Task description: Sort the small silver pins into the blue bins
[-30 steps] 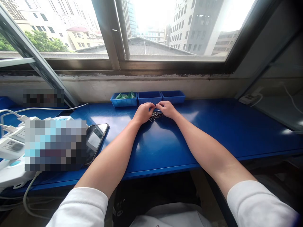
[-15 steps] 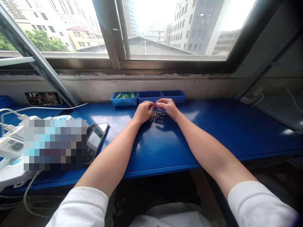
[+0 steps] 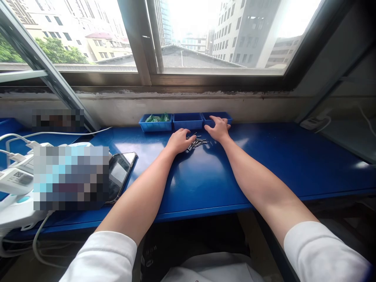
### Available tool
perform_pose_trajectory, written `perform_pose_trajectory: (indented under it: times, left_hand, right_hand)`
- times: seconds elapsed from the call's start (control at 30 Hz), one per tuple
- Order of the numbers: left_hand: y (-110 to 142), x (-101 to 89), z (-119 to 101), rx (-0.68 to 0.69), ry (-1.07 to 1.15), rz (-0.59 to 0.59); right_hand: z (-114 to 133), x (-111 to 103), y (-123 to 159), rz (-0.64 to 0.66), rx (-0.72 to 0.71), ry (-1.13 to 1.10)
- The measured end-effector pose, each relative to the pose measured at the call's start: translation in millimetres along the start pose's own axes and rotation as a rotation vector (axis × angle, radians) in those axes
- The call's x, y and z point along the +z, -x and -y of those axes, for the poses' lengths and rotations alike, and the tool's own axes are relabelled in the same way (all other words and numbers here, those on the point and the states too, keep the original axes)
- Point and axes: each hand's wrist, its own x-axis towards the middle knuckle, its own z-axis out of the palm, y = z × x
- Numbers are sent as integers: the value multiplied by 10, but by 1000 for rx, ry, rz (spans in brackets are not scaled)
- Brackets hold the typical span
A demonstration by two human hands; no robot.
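Observation:
On the blue table a heap of thin, dark, shiny metal pieces, which look like screws (image 3: pixel 198 143), lies between my hands. My left hand (image 3: pixel 178 141) rests at the heap's left side, its thumb stretched out over the nearest pieces and apart from the fingers. Nothing shows in its grip. Over the front edge of the right blue bin (image 3: pixel 208 116) is my right hand (image 3: pixel 219 129), fingers spread and partly covering that bin. No piece is visible in it.
A middle blue bin (image 3: pixel 188 122) and a left blue bin (image 3: pixel 155 124) holding green-and-clear packets stand in the same row by the wall. To the left lie a phone (image 3: pixel 122 168), a white power strip (image 3: pixel 17 213) and cables. A window rises behind.
My hands were pinched together above the heap. They have parted: the right has moved right and away to the right bin, its fingers opening, while the left stayed by the heap and loosened.

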Motion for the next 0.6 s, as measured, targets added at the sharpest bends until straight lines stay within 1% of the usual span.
perform_pose_trajectory:
  times: [0.2, 0.4, 0.6]
  left_hand:
    - [16, 4, 0, 39, -21, 135]
    - [30, -8, -19, 38, -20, 136]
    - [36, -3, -15, 48, -24, 154]
  right_hand:
    - [-49, 64, -19, 62, -11, 150]
    - [-71, 99, -42, 82, 2, 172]
    - [-109, 160, -57, 150, 70, 173]
